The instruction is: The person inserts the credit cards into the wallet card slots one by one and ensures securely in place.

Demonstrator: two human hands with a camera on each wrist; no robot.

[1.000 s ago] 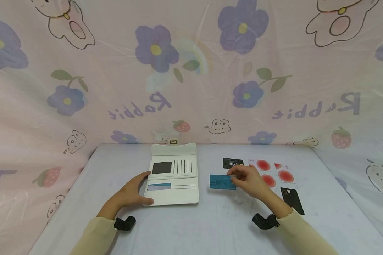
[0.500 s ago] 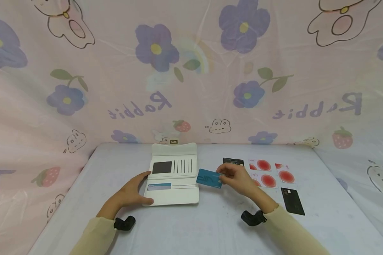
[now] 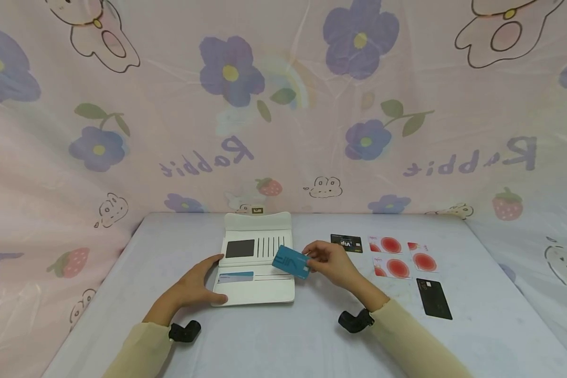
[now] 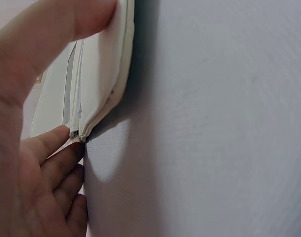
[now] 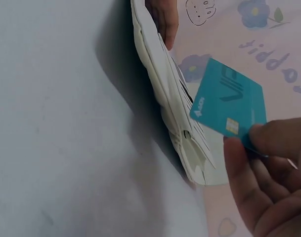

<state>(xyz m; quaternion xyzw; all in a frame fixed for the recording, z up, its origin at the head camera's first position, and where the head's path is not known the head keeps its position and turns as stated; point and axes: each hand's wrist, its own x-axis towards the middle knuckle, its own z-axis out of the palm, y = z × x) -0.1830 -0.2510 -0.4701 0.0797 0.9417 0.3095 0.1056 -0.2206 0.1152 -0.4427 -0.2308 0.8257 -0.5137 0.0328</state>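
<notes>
The right grip (image 3: 332, 265) moved left; its blue card (image 3: 290, 261) now overlaps the wallet (image 3: 264, 292).

Left hand (image 4: 34, 173) against wallet (image 4: 103, 74) (white) — edge-on

Creased pink flower-print cloth (image 3: 302, 142) hangs behind white table (image 3: 264, 341).

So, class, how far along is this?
Done: at least one card slotted in the wallet. In hand: the right hand pinches a teal card over the wallet's right side. Seemingly remaining: two black cards and three red-and-white cards on the table.
</notes>
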